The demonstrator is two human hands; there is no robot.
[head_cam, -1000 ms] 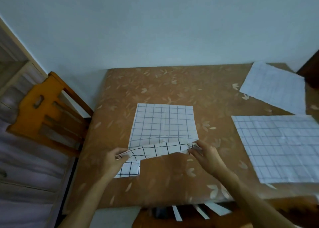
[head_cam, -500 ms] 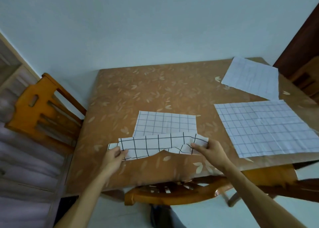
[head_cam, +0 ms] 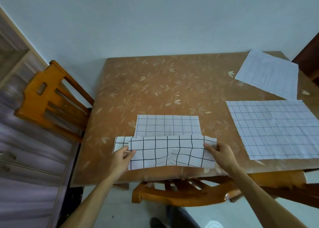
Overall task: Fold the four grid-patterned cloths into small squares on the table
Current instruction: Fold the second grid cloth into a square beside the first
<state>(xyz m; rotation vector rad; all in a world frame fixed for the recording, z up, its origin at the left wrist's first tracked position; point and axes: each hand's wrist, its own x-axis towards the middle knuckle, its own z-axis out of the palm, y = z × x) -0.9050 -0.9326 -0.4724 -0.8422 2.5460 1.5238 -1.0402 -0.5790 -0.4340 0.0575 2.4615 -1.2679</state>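
White black-grid cloth (head_cam: 169, 151), partly folded, lies at the near edge of the brown leaf-patterned table (head_cam: 155, 89); the left hand (head_cam: 120, 158) pinches its left end, the right hand (head_cam: 222, 156) its right end.

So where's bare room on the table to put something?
The table is bare between the wall and the cloth being folded, and in a strip between that cloth and the big flat cloth. Crowded: the right side, and the near edge at the left hand and right hand.
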